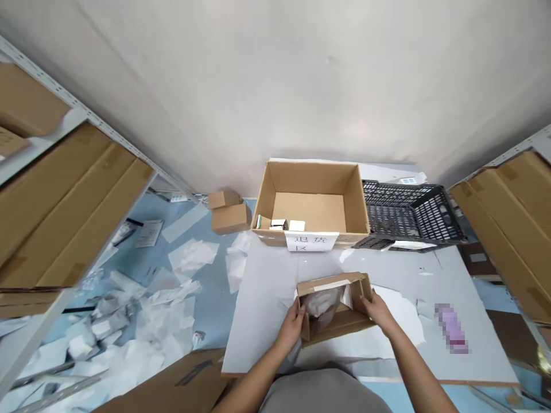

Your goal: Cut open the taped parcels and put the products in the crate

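An open cardboard box (316, 339) is tilted towards me above the front of the table. My left hand (293, 322) grips its left end, and my right hand (379, 310) grips the right end. Inside the box lies clear crumpled plastic (322, 303); whatever it may wrap I cannot make out. Behind it stands a larger open carton (312, 175) with a handwritten paper label (312, 241) on its front. Several small boxes (296, 225) sit in that carton's near left part.
A black plastic crate (413, 215) stands right of the large carton. A pixelated purple item (451, 328) lies on the table (267, 321) at right. Shelves with cartons (73, 212) flank both sides. Paper and plastic scraps (159, 321) litter the floor at left, near two small cartons (230, 218).
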`<state>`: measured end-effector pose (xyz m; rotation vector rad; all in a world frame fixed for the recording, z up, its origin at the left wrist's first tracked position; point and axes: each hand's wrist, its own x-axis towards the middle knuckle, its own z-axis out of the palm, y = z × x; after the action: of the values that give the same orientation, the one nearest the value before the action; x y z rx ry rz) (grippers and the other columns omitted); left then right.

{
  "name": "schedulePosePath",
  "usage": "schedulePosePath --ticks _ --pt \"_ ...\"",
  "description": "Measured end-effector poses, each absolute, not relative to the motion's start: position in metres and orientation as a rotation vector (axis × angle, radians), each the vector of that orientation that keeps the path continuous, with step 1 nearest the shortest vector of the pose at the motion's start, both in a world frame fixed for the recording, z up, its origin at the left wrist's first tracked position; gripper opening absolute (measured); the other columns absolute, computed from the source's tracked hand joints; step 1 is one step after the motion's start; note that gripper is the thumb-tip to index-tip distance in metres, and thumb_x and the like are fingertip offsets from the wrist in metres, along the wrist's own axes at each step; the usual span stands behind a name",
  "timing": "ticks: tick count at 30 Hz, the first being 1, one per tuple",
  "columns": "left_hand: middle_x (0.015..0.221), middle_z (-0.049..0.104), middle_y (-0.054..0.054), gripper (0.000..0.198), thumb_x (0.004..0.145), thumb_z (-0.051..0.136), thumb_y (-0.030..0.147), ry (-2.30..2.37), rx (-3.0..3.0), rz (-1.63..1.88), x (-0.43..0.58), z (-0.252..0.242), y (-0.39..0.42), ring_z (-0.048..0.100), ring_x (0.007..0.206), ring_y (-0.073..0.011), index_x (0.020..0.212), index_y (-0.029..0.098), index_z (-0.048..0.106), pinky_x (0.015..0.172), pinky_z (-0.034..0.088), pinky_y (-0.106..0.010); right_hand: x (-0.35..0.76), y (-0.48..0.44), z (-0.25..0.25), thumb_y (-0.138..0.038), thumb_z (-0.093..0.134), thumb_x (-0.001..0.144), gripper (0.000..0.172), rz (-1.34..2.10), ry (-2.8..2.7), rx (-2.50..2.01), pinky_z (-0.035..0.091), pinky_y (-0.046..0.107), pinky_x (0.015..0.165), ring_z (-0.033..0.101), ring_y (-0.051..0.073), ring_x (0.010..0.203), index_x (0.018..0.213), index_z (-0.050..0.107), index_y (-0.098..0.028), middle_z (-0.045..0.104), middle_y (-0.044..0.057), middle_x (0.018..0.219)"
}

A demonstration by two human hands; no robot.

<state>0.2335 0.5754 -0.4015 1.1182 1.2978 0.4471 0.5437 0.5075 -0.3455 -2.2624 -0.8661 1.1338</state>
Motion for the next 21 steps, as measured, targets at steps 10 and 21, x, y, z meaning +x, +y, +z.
schedulePosePath --ticks 10,21 --pt "0.134 0.073 -0.015 0.070 0.089 0.047 0.078 1.364 1.313 0.560 0.304 -0.350 0.545 0.062 0.136 -0.0336 0.127 0.022 0.062 0.119 0.045 -0.047 0.599 0.447 -0.298 -0.051 0.051 0.090 0.060 1.026 -0.699 -2.129 0.052 0.042 0.106 0.069 0.033 0.127 0.141 0.057 -0.020 0.075 0.016 0.132" --pt "0.144 0.068 -0.011 0.058 0.088 0.048 0.061 1.245 1.194 0.741 0.357 -0.292 0.533 0.061 0.131 -0.0348 0.129 0.026 0.069 0.113 0.045 -0.054 0.657 0.406 -0.267 -0.073 0.070 0.074 0.076 1.004 -0.371 -1.743 0.055 0.043 0.107 0.068 0.035 0.130 0.130 0.064 -0.022 0.076 0.013 0.132"
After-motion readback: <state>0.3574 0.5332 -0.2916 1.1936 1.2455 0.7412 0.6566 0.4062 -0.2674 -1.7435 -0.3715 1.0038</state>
